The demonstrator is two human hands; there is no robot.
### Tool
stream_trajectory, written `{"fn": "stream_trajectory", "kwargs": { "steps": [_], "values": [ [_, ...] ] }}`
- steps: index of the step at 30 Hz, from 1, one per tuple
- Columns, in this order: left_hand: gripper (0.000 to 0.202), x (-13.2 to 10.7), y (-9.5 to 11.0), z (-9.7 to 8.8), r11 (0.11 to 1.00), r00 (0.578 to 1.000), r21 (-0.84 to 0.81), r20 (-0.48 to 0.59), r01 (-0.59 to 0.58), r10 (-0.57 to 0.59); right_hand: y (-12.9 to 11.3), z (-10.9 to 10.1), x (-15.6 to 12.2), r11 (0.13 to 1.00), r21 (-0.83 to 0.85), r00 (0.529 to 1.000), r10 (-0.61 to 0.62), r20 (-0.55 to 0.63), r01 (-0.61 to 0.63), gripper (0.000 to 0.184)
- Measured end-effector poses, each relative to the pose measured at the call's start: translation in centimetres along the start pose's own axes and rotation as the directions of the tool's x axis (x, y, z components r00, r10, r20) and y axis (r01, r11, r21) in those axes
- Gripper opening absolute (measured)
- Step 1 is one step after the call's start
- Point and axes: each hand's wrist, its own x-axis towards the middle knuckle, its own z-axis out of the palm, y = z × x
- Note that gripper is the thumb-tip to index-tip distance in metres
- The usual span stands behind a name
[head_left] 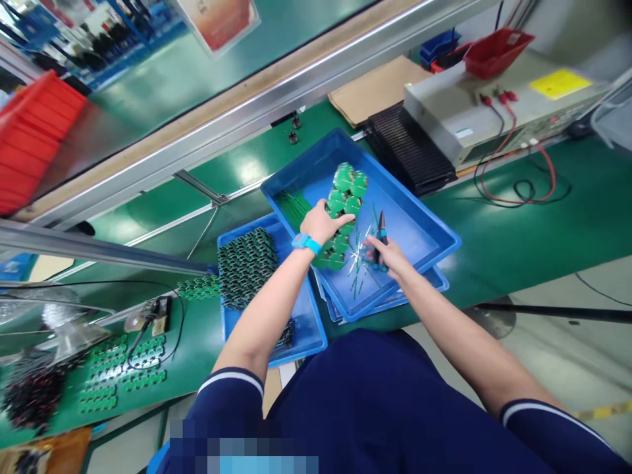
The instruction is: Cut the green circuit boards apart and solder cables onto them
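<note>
My left hand (323,222), with a blue band at the wrist, grips a green circuit board panel (340,197) made of several rounded boards joined together. It is held over a blue tray (419,230). On the right, my right hand (390,255) is closed around a pair of pliers or cutters (381,227) with dark jaws pointing away from me and blue-black handles. Thin green and silvery strips (356,260) lie scattered on the tray floor between my hands. More long green strips (295,205) are bunched in the tray's left corner.
A second blue tray (301,329) at left holds stacked boards (247,266). Further left lie green panels (123,362) and a heap of dark and red wires (34,395). A metal frame bar (217,138) crosses behind. A power supply (469,125) with red and black leads stands at right.
</note>
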Motion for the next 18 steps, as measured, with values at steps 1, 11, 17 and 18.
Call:
{"fn": "stream_trajectory", "kwargs": {
  "steps": [1,11,17,18],
  "values": [
    [0.066,0.1,-0.4,0.7,0.988,0.999,-0.148,0.026,0.038,-0.034,-0.1,0.6,-0.1,0.999,0.039,0.999,-0.037,-0.007,0.038,0.049],
    [0.046,-4.1,-2.4,4.2,0.434,0.952,-0.876,0.082,0.21,-0.295,-1.5,2.3,-2.3,0.987,0.013,0.986,-0.161,0.047,0.161,0.052],
    [0.046,-11.2,-4.1,4.1,0.015,0.8,-0.992,0.092,0.125,-0.594,-1.7,3.5,-4.4,0.926,-0.297,0.923,-0.112,0.368,0.231,0.045],
    [0.045,-12.6,-5.0,3.9,-0.026,0.772,-0.995,0.092,0.097,-0.629,-1.5,4.6,-4.6,0.903,-0.337,0.894,-0.102,0.436,0.267,0.044]
  ]
}}
